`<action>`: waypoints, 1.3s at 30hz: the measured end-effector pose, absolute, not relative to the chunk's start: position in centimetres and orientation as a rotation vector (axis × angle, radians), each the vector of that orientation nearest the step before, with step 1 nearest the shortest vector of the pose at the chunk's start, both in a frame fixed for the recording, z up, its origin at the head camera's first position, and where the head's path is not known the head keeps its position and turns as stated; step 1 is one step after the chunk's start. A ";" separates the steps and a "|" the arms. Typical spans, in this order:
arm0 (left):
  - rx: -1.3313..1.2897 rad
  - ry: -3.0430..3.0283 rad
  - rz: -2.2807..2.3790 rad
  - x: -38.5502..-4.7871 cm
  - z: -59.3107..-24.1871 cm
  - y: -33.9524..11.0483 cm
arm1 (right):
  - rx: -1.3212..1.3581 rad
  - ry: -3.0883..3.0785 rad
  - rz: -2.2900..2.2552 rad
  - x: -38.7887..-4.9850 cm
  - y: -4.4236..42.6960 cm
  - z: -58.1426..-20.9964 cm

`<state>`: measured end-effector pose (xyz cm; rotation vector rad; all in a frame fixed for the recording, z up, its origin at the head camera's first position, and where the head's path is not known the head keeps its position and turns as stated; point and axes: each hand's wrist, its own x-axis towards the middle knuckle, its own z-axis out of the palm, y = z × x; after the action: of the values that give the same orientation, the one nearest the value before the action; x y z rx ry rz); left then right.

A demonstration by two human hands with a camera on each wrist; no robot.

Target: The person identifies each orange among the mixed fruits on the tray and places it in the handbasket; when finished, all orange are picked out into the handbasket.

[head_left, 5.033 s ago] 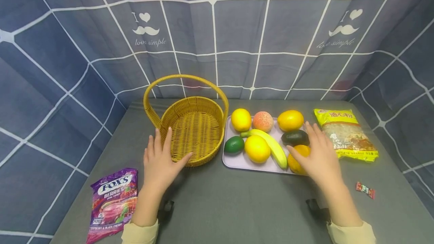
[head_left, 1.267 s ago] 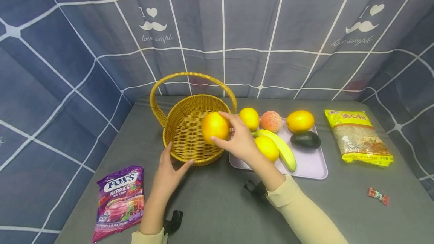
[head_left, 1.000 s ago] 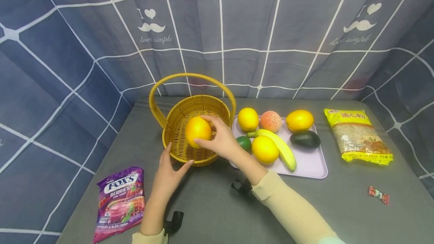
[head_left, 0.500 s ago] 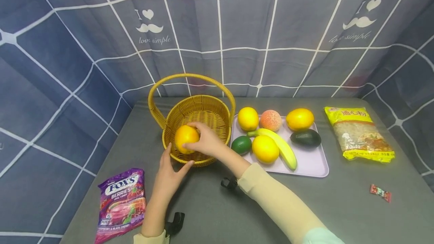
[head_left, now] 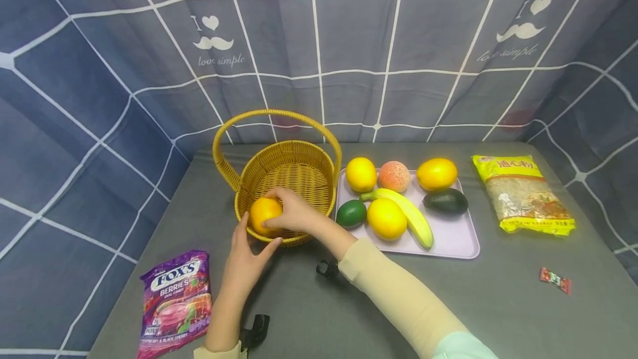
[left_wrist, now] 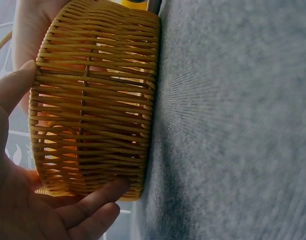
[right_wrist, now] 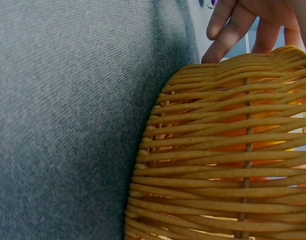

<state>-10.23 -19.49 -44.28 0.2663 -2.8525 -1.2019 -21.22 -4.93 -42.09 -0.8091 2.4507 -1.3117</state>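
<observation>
A round orange (head_left: 263,214) sits low inside the front left of the yellow wicker basket (head_left: 305,180). My right hand (head_left: 295,213) reaches over the basket's front rim and holds the orange between thumb and fingers. At the near left side, my left hand (head_left: 244,259) touches the basket, its thumb and fingers spread wide. In the left wrist view, the left thumb tip lies at the rim and the fingers rest against the woven outer wall (left_wrist: 98,115). Through the weave, the right wrist view shows parts of the orange (right_wrist: 233,135).
Right of the basket, a lilac tray (head_left: 456,234) bears a banana (head_left: 416,220), a peach (head_left: 395,176), a green avocado (head_left: 351,214), a dark avocado (head_left: 446,201) and several yellow fruits. A Fox's candy bag (head_left: 175,303), a yellow food packet (head_left: 523,195) and a small wrapped candy (head_left: 555,280) lie farther out.
The right hand has taken the orange from the tray's right end, carried it left and lowered it into the basket. The left hand has come to the basket's rim and stayed there.
</observation>
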 end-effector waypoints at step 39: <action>0.258 -2.833 -1.205 -10.2 -44.7 -19.6 | -0.811 2.736 -1.835 -13.8 7.1 -40.6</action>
<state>-10.18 -19.58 -44.69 0.2576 -2.8328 -1.2054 -13.84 7.15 -40.64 -0.8109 2.7361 -1.8347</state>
